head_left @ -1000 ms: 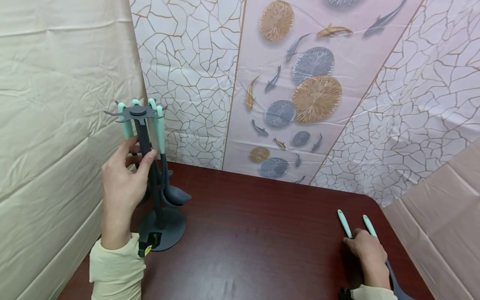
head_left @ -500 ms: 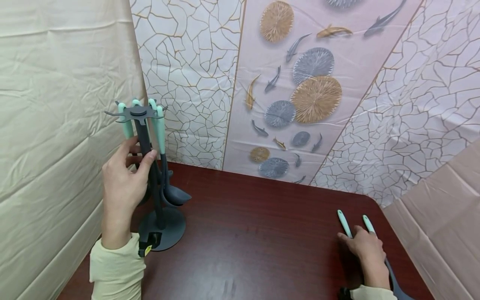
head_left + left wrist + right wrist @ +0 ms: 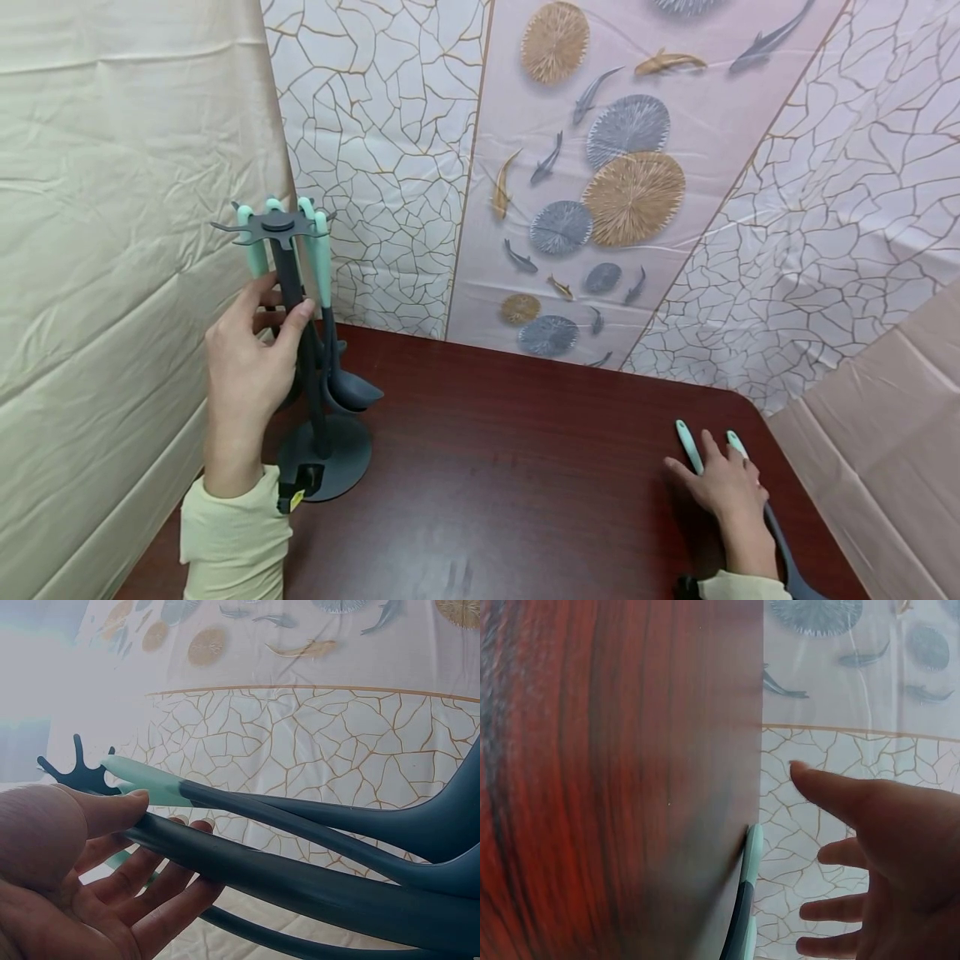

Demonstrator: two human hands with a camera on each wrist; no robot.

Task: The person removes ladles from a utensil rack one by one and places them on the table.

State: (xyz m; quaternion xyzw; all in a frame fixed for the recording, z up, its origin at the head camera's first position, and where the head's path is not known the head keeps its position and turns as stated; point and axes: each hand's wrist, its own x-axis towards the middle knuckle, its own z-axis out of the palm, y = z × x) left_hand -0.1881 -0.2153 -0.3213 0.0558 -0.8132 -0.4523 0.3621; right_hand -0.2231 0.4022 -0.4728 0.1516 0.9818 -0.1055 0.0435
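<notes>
My left hand point(image 3: 251, 358) grips the dark grey post point(image 3: 287, 279) of a utensil stand, thumb on one side and fingers round the other. Several mint-handled utensils hang from the stand's hooked top point(image 3: 276, 223), among them a ladle point(image 3: 352, 390). At the far right, my right hand point(image 3: 727, 492) hovers with spread fingers over two utensils lying on the table. One shows its mint handle point(image 3: 686, 442), its lower part hidden by the hand. The other utensil point(image 3: 787, 554) has a dark shaft widening at the frame's bottom edge. In the right wrist view nothing is between the right hand's fingers point(image 3: 844, 907).
The stand's round base point(image 3: 352, 467) rests on the left of the dark red wooden table point(image 3: 510, 467). A beige cloth point(image 3: 112, 250) hangs close along the left, another point(image 3: 885, 433) along the right. A patterned cloth point(image 3: 390, 167) forms the back.
My right hand has lifted slightly and shifted left, its fingers spreading away from the utensils beneath. The left hand and the stand have stayed in place.
</notes>
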